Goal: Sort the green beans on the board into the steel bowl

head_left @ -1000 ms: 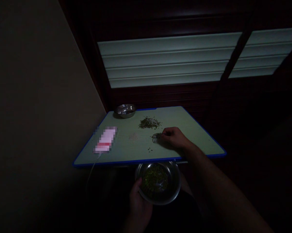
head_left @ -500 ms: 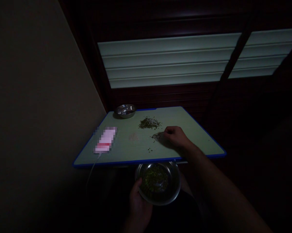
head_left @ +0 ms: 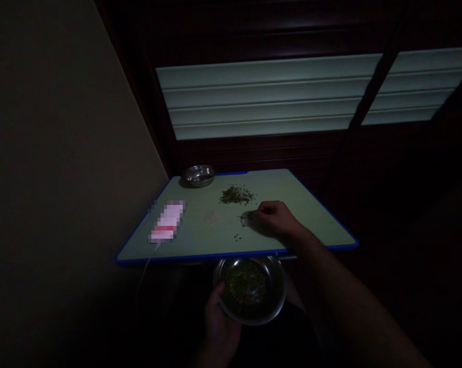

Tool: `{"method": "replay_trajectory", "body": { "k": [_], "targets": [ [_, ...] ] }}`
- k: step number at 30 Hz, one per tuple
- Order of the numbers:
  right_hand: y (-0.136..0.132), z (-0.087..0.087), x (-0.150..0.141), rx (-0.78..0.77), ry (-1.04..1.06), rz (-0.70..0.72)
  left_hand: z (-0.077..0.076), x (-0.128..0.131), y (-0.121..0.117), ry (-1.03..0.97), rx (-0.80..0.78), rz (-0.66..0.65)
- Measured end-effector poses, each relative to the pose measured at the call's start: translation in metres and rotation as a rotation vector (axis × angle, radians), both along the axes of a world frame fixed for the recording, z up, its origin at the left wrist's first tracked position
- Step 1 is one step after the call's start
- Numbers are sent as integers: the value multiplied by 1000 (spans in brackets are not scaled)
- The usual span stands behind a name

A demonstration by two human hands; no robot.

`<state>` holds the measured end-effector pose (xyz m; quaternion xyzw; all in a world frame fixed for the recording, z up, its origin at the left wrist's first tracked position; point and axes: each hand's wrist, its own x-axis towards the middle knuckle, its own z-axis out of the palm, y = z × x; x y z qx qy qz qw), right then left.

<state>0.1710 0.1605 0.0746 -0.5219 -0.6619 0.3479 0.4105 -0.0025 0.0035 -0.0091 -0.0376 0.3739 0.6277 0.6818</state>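
My left hand (head_left: 221, 319) grips the rim of a steel bowl (head_left: 269, 311) below the table's front edge. Small green beans (head_left: 242, 283) lie in that bowl. Over the table, my right hand (head_left: 277, 217) is closed, with its fingertips pinched at a small mixed pile (head_left: 246, 217) of beans and pale grains. Whatever is between those fingertips is too small and dark to make out. A larger pile of dark green beans (head_left: 236, 194) with some white grains lies behind it. To the left is a small pile of pale grains (head_left: 211, 217). A few loose beans (head_left: 237, 237) sit near the front edge.
The pale green table (head_left: 311, 230) has a blue rim. A second steel bowl (head_left: 198, 176) stands at its back left corner. A blurred-out phone (head_left: 167, 222) with a white cable (head_left: 144, 273) lies at the left. A wall and dark louvred doors stand behind.
My right hand has shifted slightly left over the small mixed pile. My left hand and the bowl stay in place.
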Motion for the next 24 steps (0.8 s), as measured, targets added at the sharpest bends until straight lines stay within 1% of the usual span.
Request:
{"method": "replay_trajectory", "body": {
  "k": [5, 12, 17, 22, 24],
  "targets": [
    [1, -2, 2, -11, -1, -1, 3, 0, -1, -26, -35, 17],
    [6, -5, 4, 46, -78, -14, 3, 0, 0, -28, -41, 19],
    [5, -4, 3, 43, -84, 26, 1, 0, -1, -24, -32, 17],
    [3, -5, 1, 27, -60, 110, 3, -1, -1, -41, -46, 12],
    [2, -5, 0, 35, -65, 121, 4, 0, 0, -41, -53, 15]
  ]
}}
